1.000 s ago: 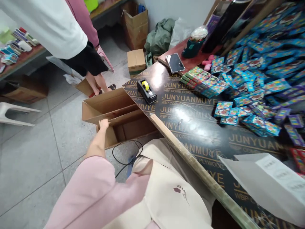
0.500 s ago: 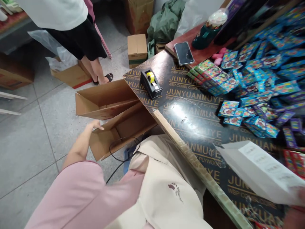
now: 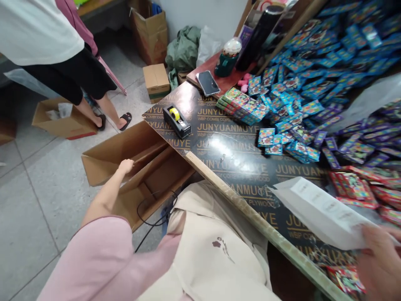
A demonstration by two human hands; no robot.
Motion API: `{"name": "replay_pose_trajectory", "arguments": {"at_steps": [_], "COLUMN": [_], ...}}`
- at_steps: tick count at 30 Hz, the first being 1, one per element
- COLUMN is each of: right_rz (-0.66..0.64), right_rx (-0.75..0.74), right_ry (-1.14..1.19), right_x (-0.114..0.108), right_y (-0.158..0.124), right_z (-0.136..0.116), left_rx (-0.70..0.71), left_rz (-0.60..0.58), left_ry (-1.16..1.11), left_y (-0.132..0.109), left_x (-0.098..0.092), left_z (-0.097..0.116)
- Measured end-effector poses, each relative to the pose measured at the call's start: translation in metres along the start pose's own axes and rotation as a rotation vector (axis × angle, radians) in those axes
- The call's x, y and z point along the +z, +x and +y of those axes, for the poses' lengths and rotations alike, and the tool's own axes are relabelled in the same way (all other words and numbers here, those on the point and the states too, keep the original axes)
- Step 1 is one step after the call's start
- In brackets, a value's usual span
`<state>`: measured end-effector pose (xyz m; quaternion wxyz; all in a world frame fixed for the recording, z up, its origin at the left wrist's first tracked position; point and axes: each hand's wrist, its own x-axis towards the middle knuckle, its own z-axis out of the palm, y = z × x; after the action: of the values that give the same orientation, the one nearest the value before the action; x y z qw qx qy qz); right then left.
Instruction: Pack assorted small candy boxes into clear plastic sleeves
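Note:
My left hand [image 3: 126, 166] reaches down beside the table, its fingers closed over the edge between two open cardboard boxes. The farther box [image 3: 108, 152] and the nearer box [image 3: 125, 205] stand side by side, partly under the table corner. At the right, my right hand [image 3: 377, 259] grips the near end of a translucent white plastic bag [image 3: 319, 217]. Rows of faint print show along the bag's top; its contents are hard to make out. The bag lies over the dark plywood table [image 3: 238, 167]. Beneath my right hand sits a red packet [image 3: 346, 279].
A tape dispenser [image 3: 177, 121], a phone [image 3: 208, 82] and a green cup [image 3: 227, 58] are on the tabletop. Blue packets [image 3: 300, 92], purple packets [image 3: 357, 144] and red packets [image 3: 354, 184] pile up at right. A person [image 3: 62, 62] stands beyond the boxes. A black cable [image 3: 140, 213] crosses the nearer box.
The view has swung to the right. My left hand has closed over the box edge, its fingers more curled. More of my right hand shows, still holding the bag.

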<state>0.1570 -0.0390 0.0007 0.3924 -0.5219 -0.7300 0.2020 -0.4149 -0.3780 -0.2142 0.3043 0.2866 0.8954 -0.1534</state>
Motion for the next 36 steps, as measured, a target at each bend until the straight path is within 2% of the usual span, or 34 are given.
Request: {"name": "replay_pose_trajectory", "arguments": {"at_steps": [3,6,8,11,13,14,16,18,19,21,23,25,27,29,32,36], "right_rz": [0.085,0.066,0.020,-0.113,-0.181,-0.179,-0.173,-0.174,-0.172,-0.168,-0.156,-0.141,-0.124,-0.104,-0.091,-0.144], "right_rx": [0.309,0.393,0.424,0.405,0.304,0.257,0.211,0.210,0.214,0.217,0.217,0.234,0.273,0.316,0.355,0.371], "right_ry": [0.228,0.276,0.272,0.222,0.199,0.206,0.217,0.248,0.268,0.306,0.329,0.361,0.403,0.427,0.450,0.512], "right_x": [0.012,0.016,0.018,0.017,0.015,0.014,0.012,0.007,0.004,-0.006,-0.019,-0.032,-0.044,-0.055,-0.066,-0.073], "right_y": [0.001,0.004,0.004,0.002,0.000,0.000,0.001,0.001,-0.001,-0.005,-0.010,-0.014,-0.017,-0.019,-0.018,-0.016], "right_z": [-0.017,-0.025,-0.024,-0.021,-0.020,-0.020,-0.019,-0.017,-0.016,-0.013,-0.006,0.004,0.017,0.028,0.042,0.058], "left_rx": [0.038,0.035,0.040,0.079,0.150,0.234,0.489,0.818,0.996,1.299,1.400,1.367,1.333,1.338,1.346,1.336], "left_rz": [-0.016,-0.018,-0.023,0.013,0.128,0.275,0.460,0.576,0.559,0.413,0.250,0.064,-0.072,-0.147,-0.199,-0.243], "left_ry": [-0.020,-0.047,-0.055,-0.033,-0.070,-0.312,-0.714,-0.869,-0.890,-0.823,-0.726,-0.630,-0.577,-0.563,-0.559,-0.537], "left_y": [-0.015,-0.028,-0.036,-0.052,-0.071,-0.085,-0.126,-0.177,-0.202,-0.242,-0.266,-0.276,-0.279,-0.281,-0.285,-0.289], "left_x": [0.001,-0.009,-0.026,-0.069,-0.104,-0.122,-0.150,-0.167,-0.171,-0.171,-0.164,-0.154,-0.146,-0.140,-0.137,-0.133], "left_z": [0.009,0.017,0.024,0.051,0.090,0.117,0.183,0.260,0.299,0.373,0.432,0.471,0.495,0.509,0.525,0.542]}}
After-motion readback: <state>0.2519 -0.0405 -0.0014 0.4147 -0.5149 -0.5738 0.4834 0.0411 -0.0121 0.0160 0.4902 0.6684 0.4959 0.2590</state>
